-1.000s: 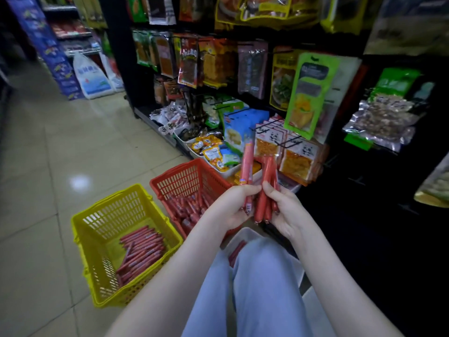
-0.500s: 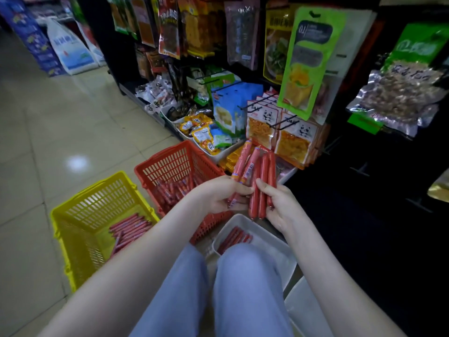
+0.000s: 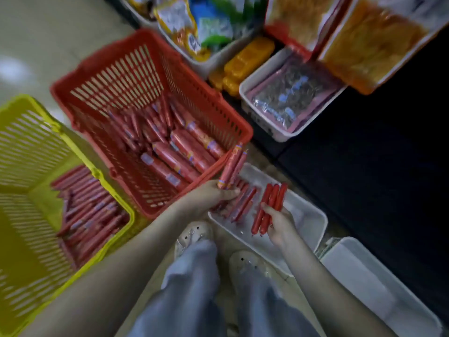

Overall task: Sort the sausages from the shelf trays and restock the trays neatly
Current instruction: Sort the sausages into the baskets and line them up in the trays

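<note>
My left hand grips two pale red labelled sausages at the near corner of the red basket. My right hand holds three plain dark red sausages over a white tray on the floor. Several thin sausages lie in the tray's left part, just under my left hand. The red basket holds a loose pile of thick and thin sausages. The yellow basket at left holds several thin sausages.
A second white tray lies at the lower right. Shelf bins with packets and yellow packs stand behind the baskets. My knees and shoes are between the baskets and trays. Dark shelving fills the right side.
The camera has tilted down from the shelf to the floor. Both hands have dropped with their sausages from in front of the shelf to just above the white tray and have moved apart.
</note>
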`<action>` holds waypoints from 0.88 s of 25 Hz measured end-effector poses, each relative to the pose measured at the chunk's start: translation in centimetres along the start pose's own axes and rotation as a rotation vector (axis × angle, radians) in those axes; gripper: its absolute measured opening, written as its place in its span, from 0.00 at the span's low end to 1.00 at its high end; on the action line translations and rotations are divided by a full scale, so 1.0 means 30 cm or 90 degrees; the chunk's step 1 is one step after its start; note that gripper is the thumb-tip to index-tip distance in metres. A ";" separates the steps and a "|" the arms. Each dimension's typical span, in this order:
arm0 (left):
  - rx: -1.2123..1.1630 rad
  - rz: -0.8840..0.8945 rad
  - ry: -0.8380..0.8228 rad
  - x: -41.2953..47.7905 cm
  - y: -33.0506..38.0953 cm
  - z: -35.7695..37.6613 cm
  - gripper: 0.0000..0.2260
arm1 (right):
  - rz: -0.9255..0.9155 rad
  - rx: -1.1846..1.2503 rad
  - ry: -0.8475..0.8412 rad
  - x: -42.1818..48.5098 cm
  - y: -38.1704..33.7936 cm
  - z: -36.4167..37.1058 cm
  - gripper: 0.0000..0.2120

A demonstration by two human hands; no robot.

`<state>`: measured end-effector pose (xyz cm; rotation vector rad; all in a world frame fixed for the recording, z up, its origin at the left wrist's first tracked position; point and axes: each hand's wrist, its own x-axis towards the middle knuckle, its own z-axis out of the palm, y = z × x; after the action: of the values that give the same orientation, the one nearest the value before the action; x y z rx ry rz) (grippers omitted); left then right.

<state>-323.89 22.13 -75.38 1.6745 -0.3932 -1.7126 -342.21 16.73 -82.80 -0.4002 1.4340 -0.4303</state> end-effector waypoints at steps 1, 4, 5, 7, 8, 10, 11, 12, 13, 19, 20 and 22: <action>0.015 -0.019 -0.004 0.039 -0.062 -0.007 0.05 | 0.018 -0.025 0.031 0.066 0.059 -0.015 0.12; 0.034 -0.076 -0.003 0.120 -0.208 -0.019 0.09 | 0.018 -0.103 0.105 0.220 0.179 -0.034 0.10; 0.024 -0.084 0.003 0.137 -0.240 -0.019 0.09 | 0.009 -0.120 0.119 0.258 0.199 -0.033 0.10; 0.008 -0.084 0.025 0.172 -0.289 -0.023 0.09 | -0.010 -0.153 0.143 0.324 0.231 -0.033 0.12; 0.004 -0.077 0.037 0.190 -0.308 -0.023 0.09 | -0.025 -0.176 0.144 0.348 0.244 -0.033 0.13; 0.004 -0.068 0.070 0.219 -0.334 -0.020 0.09 | -0.068 -0.246 0.129 0.372 0.266 -0.036 0.11; 0.002 -0.073 0.088 0.230 -0.342 -0.014 0.09 | -0.094 -0.286 0.118 0.375 0.277 -0.042 0.10; 0.004 -0.079 0.104 0.236 -0.347 -0.005 0.09 | -0.123 -0.329 0.114 0.372 0.289 -0.049 0.10; 0.006 -0.081 0.118 0.241 -0.351 0.004 0.09 | -0.149 -0.383 0.120 0.368 0.302 -0.065 0.10; 0.029 -0.059 0.114 0.261 -0.363 0.035 0.06 | -0.154 -0.676 0.059 0.305 0.308 -0.096 0.16; 0.032 -0.062 0.098 0.263 -0.364 0.039 0.05 | -0.165 -0.670 0.036 0.293 0.299 -0.088 0.15; 0.020 -0.074 0.057 0.268 -0.360 0.048 0.05 | -0.191 -0.581 0.035 0.253 0.263 -0.064 0.15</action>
<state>-327.49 24.15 -88.27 1.8206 -0.2869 -1.7137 -343.11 19.62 -93.49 -1.3542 1.5704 0.0102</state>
